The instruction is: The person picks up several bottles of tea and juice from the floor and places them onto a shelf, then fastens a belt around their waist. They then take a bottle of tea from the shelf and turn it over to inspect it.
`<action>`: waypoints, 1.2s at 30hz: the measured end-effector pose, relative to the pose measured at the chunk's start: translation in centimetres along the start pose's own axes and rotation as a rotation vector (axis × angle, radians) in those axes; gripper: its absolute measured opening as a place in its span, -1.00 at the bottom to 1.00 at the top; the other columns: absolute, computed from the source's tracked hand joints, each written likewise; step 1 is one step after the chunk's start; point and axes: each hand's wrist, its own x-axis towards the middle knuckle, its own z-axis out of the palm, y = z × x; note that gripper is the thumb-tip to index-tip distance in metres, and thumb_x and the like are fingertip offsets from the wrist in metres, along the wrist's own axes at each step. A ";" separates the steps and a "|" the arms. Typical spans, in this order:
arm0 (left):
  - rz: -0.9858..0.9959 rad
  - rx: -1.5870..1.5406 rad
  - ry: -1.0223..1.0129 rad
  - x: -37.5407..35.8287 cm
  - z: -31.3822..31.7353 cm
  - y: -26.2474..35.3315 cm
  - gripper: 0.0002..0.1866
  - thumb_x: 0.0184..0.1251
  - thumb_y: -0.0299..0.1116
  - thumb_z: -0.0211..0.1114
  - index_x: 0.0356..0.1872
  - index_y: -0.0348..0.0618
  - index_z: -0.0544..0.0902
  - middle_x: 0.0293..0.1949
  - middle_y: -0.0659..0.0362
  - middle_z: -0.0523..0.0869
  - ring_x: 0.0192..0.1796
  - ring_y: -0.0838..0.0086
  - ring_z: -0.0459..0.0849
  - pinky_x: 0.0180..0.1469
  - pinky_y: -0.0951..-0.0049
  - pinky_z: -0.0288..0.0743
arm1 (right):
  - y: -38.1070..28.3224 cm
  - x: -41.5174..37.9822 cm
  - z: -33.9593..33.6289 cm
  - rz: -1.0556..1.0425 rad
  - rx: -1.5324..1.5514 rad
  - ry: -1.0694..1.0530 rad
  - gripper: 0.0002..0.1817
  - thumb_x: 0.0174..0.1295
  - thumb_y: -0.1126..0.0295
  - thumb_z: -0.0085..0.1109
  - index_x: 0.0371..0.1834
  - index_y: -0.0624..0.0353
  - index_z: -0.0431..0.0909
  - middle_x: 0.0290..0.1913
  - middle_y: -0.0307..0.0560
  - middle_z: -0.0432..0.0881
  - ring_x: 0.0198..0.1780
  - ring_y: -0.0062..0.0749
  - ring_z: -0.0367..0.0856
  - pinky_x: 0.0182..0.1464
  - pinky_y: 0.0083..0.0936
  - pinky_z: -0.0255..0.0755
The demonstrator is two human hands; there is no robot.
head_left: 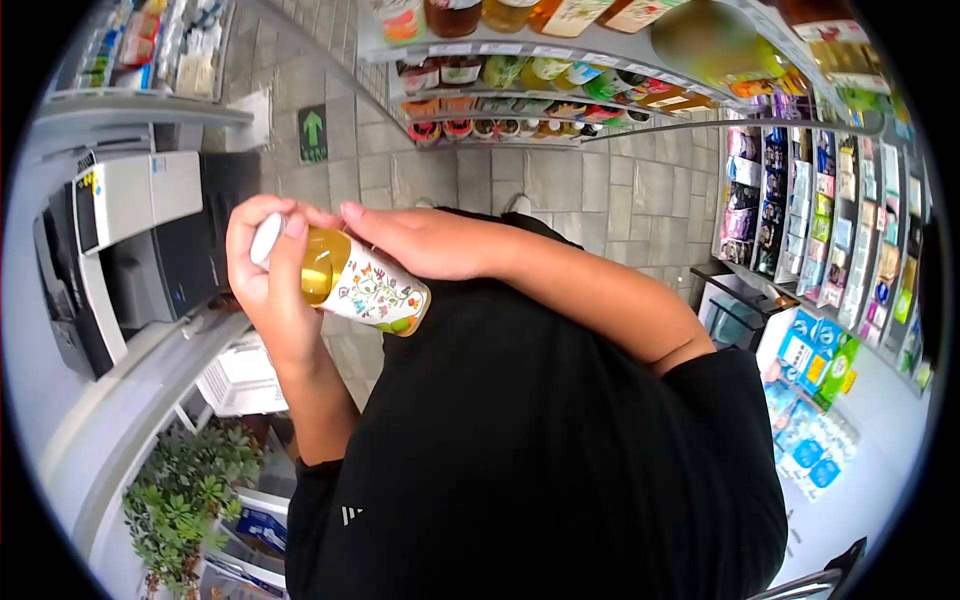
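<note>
A bottle of yellow liquid (318, 262) with a white cap and a white label of colourful flowers is tilted in front of the black shirt. My left hand (268, 275) is wrapped round its neck, just below the cap, with the thumb on the near side. Against the upper side of the bottle rests my right hand (425, 240), its thumb pointing left and its other fingers largely hidden. The base of the bottle points down and to the right, near the shirt.
Shelves of bottles and jars (480, 48) stand ahead, with packaged goods (800, 200) at the right. On the left are a white and black machine (150, 205) and a green plant (190, 485). A green arrow sign (312, 134) marks the tiled floor.
</note>
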 end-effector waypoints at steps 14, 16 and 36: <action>-0.342 0.082 -0.126 5.0 -5.3 -6.1 -0.67 0.60 -0.32 0.28 0.23 -0.23 0.48 -0.03 0.03 0.79 0.02 0.47 0.74 0.10 0.47 0.59 | 4.7 8.5 4.8 0.282 0.880 0.248 -0.37 0.68 -0.17 -0.40 0.44 0.05 0.39 0.18 -0.13 0.72 0.11 -0.34 0.76 0.13 -0.38 0.66; -0.316 0.163 -0.225 5.8 -5.8 -6.4 -0.60 0.62 -0.28 0.25 0.32 -0.22 0.43 0.10 -0.03 0.74 0.15 0.43 0.70 0.22 0.41 0.56 | 5.8 8.8 4.3 0.259 0.964 0.135 -0.27 0.65 -0.23 -0.53 0.40 0.11 0.43 0.03 0.03 0.76 -0.05 -0.15 0.82 0.01 -0.23 0.72; -0.296 -0.094 -0.100 3.3 -12.7 -1.9 -0.35 0.62 0.04 -0.09 0.40 -0.36 0.41 0.28 -0.22 0.64 0.19 0.10 0.73 0.29 0.16 0.51 | 4.4 -1.3 3.1 -0.042 1.314 -0.214 -0.20 0.41 -0.28 -0.25 -0.07 0.40 0.57 -0.18 0.32 0.70 -0.14 0.31 0.72 -0.01 0.01 0.60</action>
